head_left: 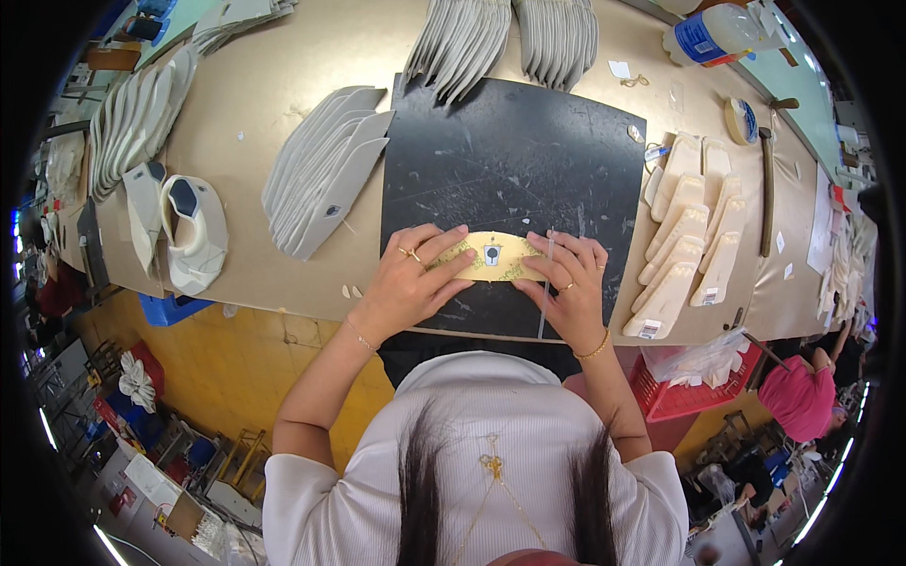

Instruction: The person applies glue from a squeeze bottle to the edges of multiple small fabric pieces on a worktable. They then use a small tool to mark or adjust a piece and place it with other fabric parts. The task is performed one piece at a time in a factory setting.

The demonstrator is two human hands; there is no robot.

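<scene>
Low on a black work mat (510,151), close to the table's front edge, lies a pale yellow curved piece (505,266) with green markings and a small dark emblem at its middle. My left hand (401,283) is closed on its left end, fingertips pressed to the surface. At the other end, my right hand (578,292) pinches it in the same way. A thin, clear strip (545,316) runs upright by my right fingers; whether they hold it, I cannot tell. What lies beneath the yellow piece is hidden.
Grey cut pieces (321,170) fan out left of the mat, with more grey stacks (557,42) behind it. White shoe-like uppers (195,231) stand farther left. Cream pieces (675,236), a tape roll (741,121), a hammer (766,179) and a bottle (713,36) are right.
</scene>
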